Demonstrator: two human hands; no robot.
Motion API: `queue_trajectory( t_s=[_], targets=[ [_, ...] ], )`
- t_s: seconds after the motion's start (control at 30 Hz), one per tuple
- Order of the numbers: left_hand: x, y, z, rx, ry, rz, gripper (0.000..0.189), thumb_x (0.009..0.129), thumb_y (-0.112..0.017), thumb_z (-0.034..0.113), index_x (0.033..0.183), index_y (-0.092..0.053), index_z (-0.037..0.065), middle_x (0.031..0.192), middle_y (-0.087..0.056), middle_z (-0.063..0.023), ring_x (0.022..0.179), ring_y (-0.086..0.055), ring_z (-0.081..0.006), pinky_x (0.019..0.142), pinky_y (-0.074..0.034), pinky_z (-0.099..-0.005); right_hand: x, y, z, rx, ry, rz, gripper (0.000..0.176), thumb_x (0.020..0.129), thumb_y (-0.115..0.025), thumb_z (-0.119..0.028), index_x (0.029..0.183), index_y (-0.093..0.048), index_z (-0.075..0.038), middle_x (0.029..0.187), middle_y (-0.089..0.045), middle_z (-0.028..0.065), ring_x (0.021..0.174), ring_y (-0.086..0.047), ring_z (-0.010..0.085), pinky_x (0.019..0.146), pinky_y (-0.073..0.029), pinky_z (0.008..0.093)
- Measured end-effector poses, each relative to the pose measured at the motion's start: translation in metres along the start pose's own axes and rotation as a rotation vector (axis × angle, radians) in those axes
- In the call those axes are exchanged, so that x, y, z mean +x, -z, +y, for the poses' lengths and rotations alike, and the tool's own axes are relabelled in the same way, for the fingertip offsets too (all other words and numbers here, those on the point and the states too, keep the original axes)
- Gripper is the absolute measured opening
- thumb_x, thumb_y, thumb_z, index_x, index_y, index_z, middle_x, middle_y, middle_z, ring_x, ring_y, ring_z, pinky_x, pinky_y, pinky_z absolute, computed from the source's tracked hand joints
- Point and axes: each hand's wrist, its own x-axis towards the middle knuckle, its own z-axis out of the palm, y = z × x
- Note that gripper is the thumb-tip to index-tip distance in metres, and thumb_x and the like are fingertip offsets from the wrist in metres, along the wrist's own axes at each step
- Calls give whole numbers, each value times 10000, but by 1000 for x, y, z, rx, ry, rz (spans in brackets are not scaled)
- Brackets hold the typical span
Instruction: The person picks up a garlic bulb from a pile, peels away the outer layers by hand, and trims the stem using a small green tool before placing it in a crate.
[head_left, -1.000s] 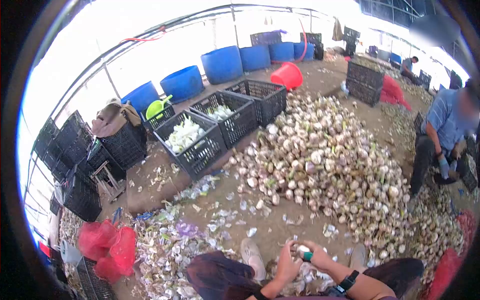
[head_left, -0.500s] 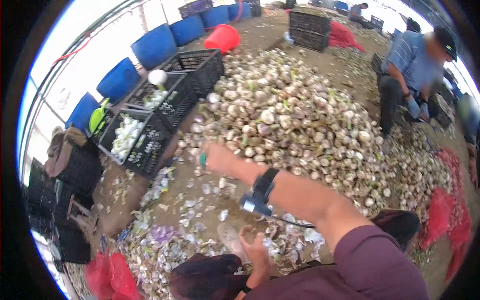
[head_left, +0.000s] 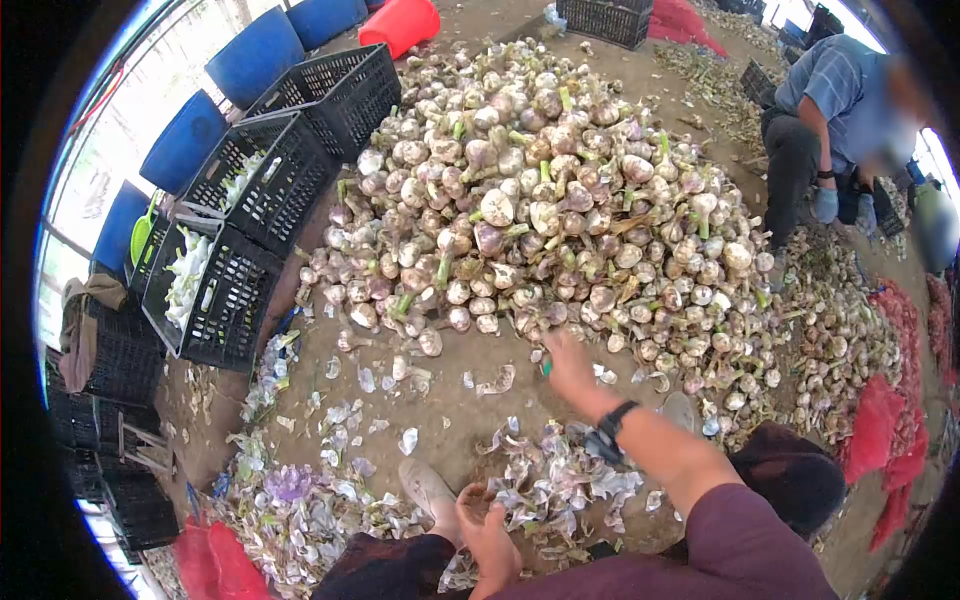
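Observation:
My right hand [head_left: 574,372] reaches to the near edge of a large heap of garlic bulbs [head_left: 540,215]. Its fingers are closed round a small green thing [head_left: 546,368]; the rest of that item is hidden or blurred. Low in the view, my left hand [head_left: 490,540] is turned up beside my shoe [head_left: 428,490], with the thumb apart from dirt-darkened fingers and no bulb in it. Loose garlic skins [head_left: 560,475] lie on the ground between my feet.
Black crates [head_left: 225,300] stand to the left, two with white peeled garlic [head_left: 187,278]. Blue barrels [head_left: 183,140] and a red bucket [head_left: 400,25] are behind them. A co-worker [head_left: 835,120] sits at the right, near red net sacks [head_left: 880,430].
My right hand has swung from near the crates back right to the heap. A pale round thing seen above a crate is gone from there. The view has shifted, bringing the heap closer.

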Motion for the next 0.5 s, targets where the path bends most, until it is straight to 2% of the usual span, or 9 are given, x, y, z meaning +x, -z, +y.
queue_trajectory(
  t_s=[0.07,0.17,0.27,0.37,0.4,0.43,0.5],
  targets=[
    [-1,-8,5,44,37,10,389,739,-494,-83,1115,-437,1,1018,-489,-68,927,-487,-159,837,-398,-276,46,7,6,-156,-56,97,394,716,-524,5,1106,-496,-49,1063,-483,191,1016,-460,363,840,-419,416],
    [6,-3,-16,-66,23,-48,383,740,-495,-81,1112,-448,-4,1033,-495,-72,948,-493,-170,848,-396,-278,72,-15,35,-367,-22,-48,248,782,-527,-50,1029,-546,-40,1024,-503,173,1032,-466,359,739,-467,421],
    [6,-1,-18,-22,49,-88,407,753,-494,-65,1152,-438,-9,1088,-496,-89,1000,-489,-176,869,-390,-282,56,-4,39,-139,-169,-160,207,808,-553,-118,1001,-576,-48,992,-557,176,970,-527,354,715,-471,433],
    [6,1,-22,-19,71,-147,462,772,-491,-41,1225,-402,-14,1154,-487,-108,1053,-479,-179,898,-381,-286,8,19,12,164,-266,-195,257,807,-606,-206,1005,-584,-44,929,-609,175,850,-588,307,729,-463,399],
    [4,1,-22,16,72,-175,498,801,-494,-25,1281,-361,-10,1192,-479,-116,1095,-465,-180,920,-373,-288,-13,29,1,415,-220,-282,294,808,-620,-232,1021,-576,-35,894,-621,155,818,-587,265,728,-459,372],
    [3,-1,-20,-59,155,-213,497,810,-494,-21,1287,-356,-8,1198,-476,-115,1101,-462,-181,923,-373,-288,-36,37,-12,667,-176,-375,332,808,-633,-259,1036,-568,-26,859,-633,134,786,-586,222,728,-455,345],
    [-2,-2,-13,-210,319,-281,495,828,-494,-12,1299,-346,-2,1210,-469,-113,1113,-456,-181,930,-372,-286,-85,51,-39,834,-135,-445,317,818,-630,-246,1037,-567,-27,846,-620,100,783,-556,167,723,-447,308]
  ],
)
